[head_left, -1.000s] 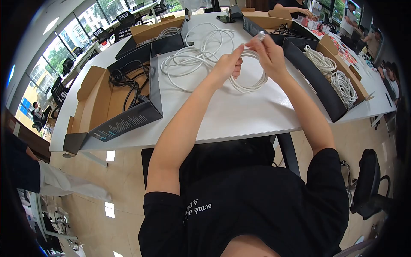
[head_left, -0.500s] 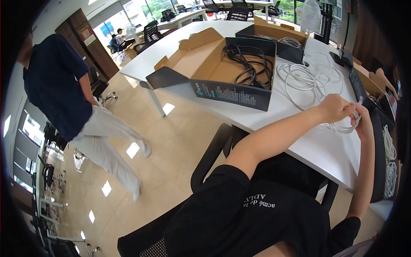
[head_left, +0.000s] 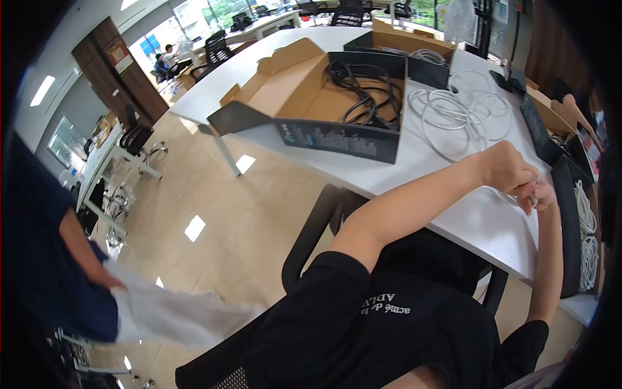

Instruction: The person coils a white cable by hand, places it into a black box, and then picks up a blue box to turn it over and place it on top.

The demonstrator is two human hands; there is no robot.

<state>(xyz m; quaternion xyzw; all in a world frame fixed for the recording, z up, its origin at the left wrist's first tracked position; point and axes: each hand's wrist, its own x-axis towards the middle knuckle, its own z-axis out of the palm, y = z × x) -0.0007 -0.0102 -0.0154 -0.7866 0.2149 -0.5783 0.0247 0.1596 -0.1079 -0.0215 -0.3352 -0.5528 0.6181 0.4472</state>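
A loosely coiled white cable (head_left: 463, 117) lies on the white table, and part of it runs up to my hands. My left hand (head_left: 507, 167) is closed with its fingers pinched at the cable. Against it, my right hand (head_left: 543, 194) is closed around a small bunch of the same cable's loops. The fingers of both hands overlap and hide much of the held part. Just beyond my right hand stands a dark box (head_left: 567, 227) with bundled white cables (head_left: 587, 262) inside.
An open cardboard box (head_left: 337, 139) on the table (head_left: 259, 139) holds black cables (head_left: 366, 97). Behind it is another box (head_left: 431, 71) with cables. At far left a person in a dark shirt (head_left: 45, 253) stands close by. Another person's arm (head_left: 576, 111) shows at right.
My hands have come closer together, my left hand now overlapping my right at the cable loops. The person at left has moved nearer, toward the lower left. The view has shifted slightly.
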